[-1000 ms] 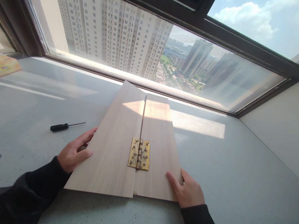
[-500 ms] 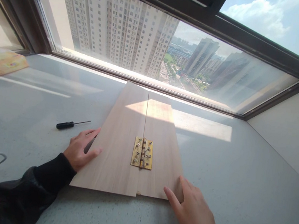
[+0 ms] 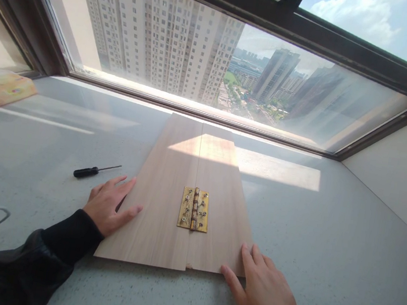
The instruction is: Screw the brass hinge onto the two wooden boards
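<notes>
Hinged boards (image 3: 189, 173), running near to far, are flanked by left hand (image 3: 109, 206) and right hand (image 3: 266, 292), fingers spread.

Centre of frame: two wooden boards (image 3: 157, 216), one brass-coloured butt hinge (image 3: 195, 209). Left of frame: one screwdriver (image 3: 87, 172). Lower left: one left hand (image 3: 106, 211). Lower right: one right hand (image 3: 265, 293).

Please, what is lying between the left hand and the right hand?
In the head view, the left wooden board and right wooden board lie there side by side, with a yellowish hinge across their seam.
</notes>
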`<state>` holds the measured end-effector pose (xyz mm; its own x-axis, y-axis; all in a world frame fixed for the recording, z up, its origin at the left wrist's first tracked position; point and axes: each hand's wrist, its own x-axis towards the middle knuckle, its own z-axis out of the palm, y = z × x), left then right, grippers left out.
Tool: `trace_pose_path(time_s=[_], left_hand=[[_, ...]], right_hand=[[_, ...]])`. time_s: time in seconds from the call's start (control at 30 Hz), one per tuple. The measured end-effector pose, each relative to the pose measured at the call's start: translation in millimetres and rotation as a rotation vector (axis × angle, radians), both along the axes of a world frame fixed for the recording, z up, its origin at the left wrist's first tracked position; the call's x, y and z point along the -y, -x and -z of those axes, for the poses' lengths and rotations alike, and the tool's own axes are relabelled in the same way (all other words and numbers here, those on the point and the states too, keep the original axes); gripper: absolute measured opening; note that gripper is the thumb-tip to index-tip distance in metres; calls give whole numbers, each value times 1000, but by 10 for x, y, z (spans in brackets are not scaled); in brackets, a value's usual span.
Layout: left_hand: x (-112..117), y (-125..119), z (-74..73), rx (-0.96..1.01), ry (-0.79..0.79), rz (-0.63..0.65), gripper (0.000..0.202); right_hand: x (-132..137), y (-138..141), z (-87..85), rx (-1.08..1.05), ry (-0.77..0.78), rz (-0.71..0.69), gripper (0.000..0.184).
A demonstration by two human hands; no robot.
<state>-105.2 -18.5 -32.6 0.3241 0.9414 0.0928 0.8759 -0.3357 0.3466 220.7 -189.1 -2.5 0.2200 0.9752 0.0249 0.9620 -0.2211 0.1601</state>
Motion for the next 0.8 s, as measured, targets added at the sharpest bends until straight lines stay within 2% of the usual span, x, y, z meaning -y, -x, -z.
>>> trace_pose_path(time_s=[0.17, 0.23, 0.33, 0.4, 0.47, 0.53, 0.63, 0.8], left_hand=[[-33, -6, -95, -32, 11, 5, 75], [-52, -14, -104, -19, 6, -2, 71], [-143, 0, -121, 53, -65, -61, 59], [-267, 61, -150, 79, -201, -147, 54], [-431, 188, -182, 58, -350, -242, 52], [-598, 372, -193, -14, -401, -375, 54], [-769, 660, -155, -132, -323, -504, 64], [-787, 868, -57, -156, -180, -523, 64]], right_hand=[[-110, -69, -154, -85, 121, -27, 52], [-180, -73, -240, -89, 103, 10, 50], [-346, -45, -344, -219, -104, 87, 45], [-522, -8, -366, -508, -292, 84, 41], [-740, 41, -334, -651, -328, 30, 50], [-959, 98, -252, -778, -356, -1, 54], [-1184, 165, -91, -921, -425, -25, 49], [-1216, 159, 77, -1088, -576, 12, 46]])
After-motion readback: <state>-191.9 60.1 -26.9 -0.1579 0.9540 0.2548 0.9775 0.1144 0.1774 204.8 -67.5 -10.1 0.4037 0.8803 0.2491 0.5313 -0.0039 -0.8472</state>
